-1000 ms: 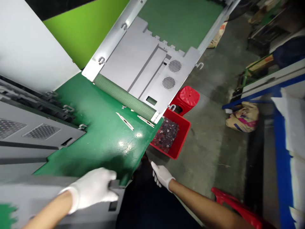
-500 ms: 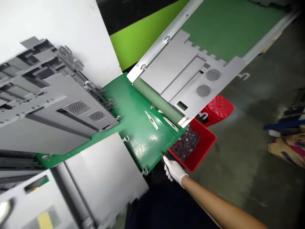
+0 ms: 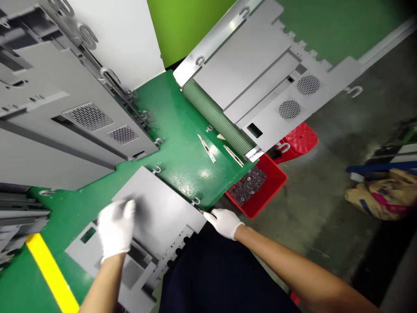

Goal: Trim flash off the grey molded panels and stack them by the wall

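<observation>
A grey plastic panel (image 3: 163, 208) lies flat near my body on the green tabletop (image 3: 172, 111). Over its left part is my left hand (image 3: 115, 228) in a white glove, thumb apart from the fingers; the fingertips are partly hidden. My right hand (image 3: 224, 222), also gloved, is closed on a small thin-bladed tool (image 3: 201, 211), mostly hidden in the fist. Its tip is at the panel's right edge, close to a small hook-shaped plastic piece (image 3: 195, 201). Another such hook (image 3: 157, 169) sticks out farther along that edge.
Stacked grey panels (image 3: 65, 117) stand at left. A conveyor (image 3: 215, 113) carries another panel (image 3: 247, 65). Two slim white cutters (image 3: 206, 148) lie before it. Below the table edge are a red bin (image 3: 276, 184) with small dark scraps and a red stool (image 3: 301, 139). Yellow tape (image 3: 48, 269) marks the left.
The near panel has come down flatter onto the table. My left hand has come into fuller view over it. My right hand has moved left to the panel's edge; the view has shifted.
</observation>
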Demonstrator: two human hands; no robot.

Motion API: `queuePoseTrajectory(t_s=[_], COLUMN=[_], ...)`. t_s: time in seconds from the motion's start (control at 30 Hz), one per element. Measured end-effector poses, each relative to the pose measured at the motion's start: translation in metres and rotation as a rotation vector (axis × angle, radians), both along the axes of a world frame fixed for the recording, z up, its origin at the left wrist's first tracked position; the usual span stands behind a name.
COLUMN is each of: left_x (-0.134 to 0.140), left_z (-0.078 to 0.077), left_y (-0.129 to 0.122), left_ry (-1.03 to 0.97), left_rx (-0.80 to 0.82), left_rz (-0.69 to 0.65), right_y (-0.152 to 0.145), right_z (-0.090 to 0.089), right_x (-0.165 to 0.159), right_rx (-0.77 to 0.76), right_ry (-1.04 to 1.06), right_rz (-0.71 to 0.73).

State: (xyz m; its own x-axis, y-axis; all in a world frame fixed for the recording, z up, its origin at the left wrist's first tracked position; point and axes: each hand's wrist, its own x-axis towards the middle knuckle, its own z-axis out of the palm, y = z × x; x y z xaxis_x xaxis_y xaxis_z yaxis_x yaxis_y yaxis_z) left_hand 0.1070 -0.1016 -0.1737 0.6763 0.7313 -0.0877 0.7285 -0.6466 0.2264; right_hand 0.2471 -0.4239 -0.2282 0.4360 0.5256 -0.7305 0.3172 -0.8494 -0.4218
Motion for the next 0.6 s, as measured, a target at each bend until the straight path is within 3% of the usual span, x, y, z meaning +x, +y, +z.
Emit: queuePoseTrajectory(t_s=[0.1, 0.2, 0.27, 0.33, 0.6], left_x=[0.074, 0.124, 0.141, 0.147, 0.148], left_z=[-0.011, -0.032, -0.045, -0.054, -0.052], left_y=[-0.05, -0.082, -0.088, -0.087, -0.088], left_ry=[0.007, 0.257, 0.449, 0.561, 0.545], left_rx=[-0.309, -0.471, -0.532, -0.596, -0.691], left_rz=[-0.62, -0.985, -1.042, -0.997, -0.876], right_y=[0.009, 0.014, 0.016, 0.017, 0.021], right_z=[-0.001, -0.003, -0.005, -0.006, -0.002], right_x=[0.003, 0.011, 0.016, 0.02, 0.028], right_rx=[0.017, 0.036, 0.047, 0.049, 0.025], right_ry=[0.003, 0.017, 0.019, 0.012, 0.034], right_rz=[0.043, 0.073, 0.092, 0.108, 0.209])
